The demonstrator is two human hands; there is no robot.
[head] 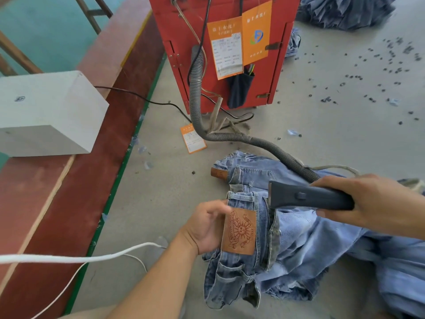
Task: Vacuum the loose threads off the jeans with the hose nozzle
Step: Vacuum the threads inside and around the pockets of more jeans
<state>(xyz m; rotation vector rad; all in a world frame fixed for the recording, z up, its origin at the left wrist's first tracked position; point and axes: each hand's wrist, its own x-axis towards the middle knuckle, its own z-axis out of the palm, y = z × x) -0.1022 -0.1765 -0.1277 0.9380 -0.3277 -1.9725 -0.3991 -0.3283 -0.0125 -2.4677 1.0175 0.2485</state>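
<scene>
The jeans [299, 245] lay crumpled on the grey counter [322, 111], waistband turned toward the left hand [207, 229]. That hand's grip was curled round the waistband edge, thumb beside the brown leather patch [239, 231]. The right hand [368, 199] had its fingers wrapped round the dark nozzle [305, 198], whose flat mouth sat at the waistband, probably touching the denim (the angle made contact hard to judge). The ribbed grey hose [200, 97] ran back to the red cabinet [230, 10]. Dark thread bits [391, 63] dotted the far surface.
</scene>
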